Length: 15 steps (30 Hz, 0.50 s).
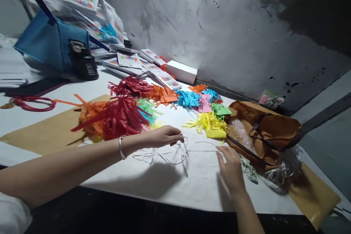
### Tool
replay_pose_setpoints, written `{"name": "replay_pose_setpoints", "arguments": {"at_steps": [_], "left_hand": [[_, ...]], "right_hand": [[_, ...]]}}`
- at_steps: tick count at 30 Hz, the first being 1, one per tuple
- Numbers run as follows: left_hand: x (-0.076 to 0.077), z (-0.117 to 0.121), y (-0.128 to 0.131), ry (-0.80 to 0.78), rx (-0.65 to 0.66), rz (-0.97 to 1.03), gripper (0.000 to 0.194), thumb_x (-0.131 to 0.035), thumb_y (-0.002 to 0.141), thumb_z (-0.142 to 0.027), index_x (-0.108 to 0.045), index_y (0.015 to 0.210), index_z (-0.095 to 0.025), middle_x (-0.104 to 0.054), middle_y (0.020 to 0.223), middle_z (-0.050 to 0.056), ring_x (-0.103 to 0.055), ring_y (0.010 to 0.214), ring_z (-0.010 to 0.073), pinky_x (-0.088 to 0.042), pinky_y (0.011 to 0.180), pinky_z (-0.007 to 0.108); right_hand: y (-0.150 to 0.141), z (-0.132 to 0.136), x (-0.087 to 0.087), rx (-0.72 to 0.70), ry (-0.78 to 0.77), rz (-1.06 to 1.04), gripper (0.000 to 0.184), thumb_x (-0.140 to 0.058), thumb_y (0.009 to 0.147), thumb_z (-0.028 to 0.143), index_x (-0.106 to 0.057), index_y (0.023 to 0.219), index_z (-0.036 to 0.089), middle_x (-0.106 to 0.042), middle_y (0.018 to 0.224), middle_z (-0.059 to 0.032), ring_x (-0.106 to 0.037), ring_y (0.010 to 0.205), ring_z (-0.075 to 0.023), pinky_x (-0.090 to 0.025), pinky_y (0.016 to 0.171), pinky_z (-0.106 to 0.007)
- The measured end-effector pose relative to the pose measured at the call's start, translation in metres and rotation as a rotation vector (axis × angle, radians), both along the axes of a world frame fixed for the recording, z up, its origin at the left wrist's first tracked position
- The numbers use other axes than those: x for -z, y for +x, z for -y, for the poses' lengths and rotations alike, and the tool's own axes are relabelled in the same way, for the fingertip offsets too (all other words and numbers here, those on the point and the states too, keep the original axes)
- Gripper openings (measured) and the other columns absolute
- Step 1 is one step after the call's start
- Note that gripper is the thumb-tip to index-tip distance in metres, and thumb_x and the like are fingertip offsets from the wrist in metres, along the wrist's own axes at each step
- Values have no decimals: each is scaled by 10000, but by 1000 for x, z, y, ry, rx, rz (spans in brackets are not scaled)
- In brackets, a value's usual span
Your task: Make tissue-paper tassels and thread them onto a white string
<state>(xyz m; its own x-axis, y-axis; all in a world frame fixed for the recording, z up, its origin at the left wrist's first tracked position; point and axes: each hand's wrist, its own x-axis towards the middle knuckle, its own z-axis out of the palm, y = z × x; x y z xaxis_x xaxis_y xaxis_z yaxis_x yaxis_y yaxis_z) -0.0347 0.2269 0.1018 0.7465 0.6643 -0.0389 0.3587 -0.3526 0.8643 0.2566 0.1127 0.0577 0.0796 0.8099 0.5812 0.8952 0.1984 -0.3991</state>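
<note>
My left hand (167, 136), with a silver bangle at the wrist, is closed, thumb and fingers pinching a thin white string (202, 150). Loose loops of it hang below these fingers and trail left over the white tabletop (197, 186). From there one strand runs fairly straight to my right hand (230, 168), whose thumb and forefinger are closed on it. Beyond my hands lie bunches of cut paper fringe: a yellow tassel (211, 124), a dark red tassel (120, 117), an orange tassel (94, 119) and a blue tassel (189, 98).
At the right sits an open brown bag (276, 126), beside more white string (286, 166). A blue bag (45, 44) and a black bottle (85, 65) stand far left. Printed packs (128, 61) and a white box (181, 71) lie along the wall.
</note>
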Motion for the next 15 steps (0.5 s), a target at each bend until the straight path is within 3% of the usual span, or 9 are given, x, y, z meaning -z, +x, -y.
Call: {"name": "replay_pose_setpoints", "arguments": {"at_steps": [5,10,15], "left_hand": [[2,11,5,-203,94,140,628,-514,868,-701,-685,939,-101,-461,614,-28,-372,532,95,-270,475,210],[7,14,-3,-413,100,219,579,-576,859,-671,-652,918,-100,-388,573,-65,-283,468,66,-200,425,199],[12,15,-8,-475,154,247,544,-602,862,-637,-653,904,-97,-373,558,-71,-275,461,62,-180,418,198]], "right_hand": [[-61,-12,-4,-264,-70,-146,206,-530,958,294,-719,1020,239,-680,949,-47,-629,925,-190,-505,852,-328],[-72,-24,-2,-322,-112,-321,148,-578,940,283,-696,976,201,-646,881,-27,-588,715,-135,-475,613,-238],[-86,-27,5,-419,-168,-429,120,-640,901,268,-696,996,220,-612,865,1,-538,653,-105,-462,616,-225]]}}
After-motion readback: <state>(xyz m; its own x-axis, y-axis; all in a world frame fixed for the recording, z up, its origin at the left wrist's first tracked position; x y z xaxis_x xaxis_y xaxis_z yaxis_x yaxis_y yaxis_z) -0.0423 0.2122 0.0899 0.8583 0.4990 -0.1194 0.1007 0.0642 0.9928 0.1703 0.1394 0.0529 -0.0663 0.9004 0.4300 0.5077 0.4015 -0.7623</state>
